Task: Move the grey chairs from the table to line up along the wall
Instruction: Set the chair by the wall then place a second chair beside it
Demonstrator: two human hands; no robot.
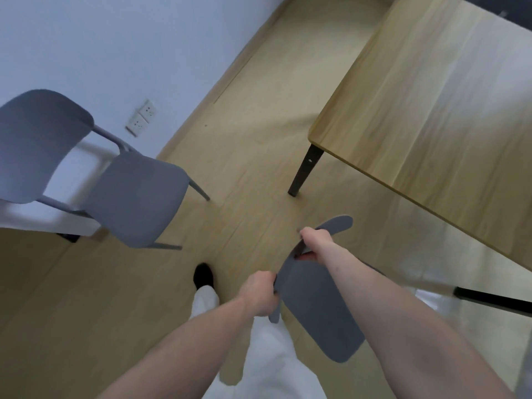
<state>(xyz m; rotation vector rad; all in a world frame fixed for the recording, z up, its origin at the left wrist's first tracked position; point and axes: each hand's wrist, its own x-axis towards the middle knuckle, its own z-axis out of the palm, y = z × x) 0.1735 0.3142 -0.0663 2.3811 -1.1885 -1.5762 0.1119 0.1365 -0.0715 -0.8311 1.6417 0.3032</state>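
- One grey chair (313, 298) is held tilted between the table (431, 110) and the wall (115, 38), seemingly so it can be carried clear of the floor.
- The left hand (259, 295) is clamped on the seat's near edge; the right hand (315, 240) is closed over the backrest, probably to balance the load at two points.
- A second grey chair (135, 197) is already set by the wall, its backrest towards it.
- Two chairs are counted, one table and two wall sockets (141, 118).
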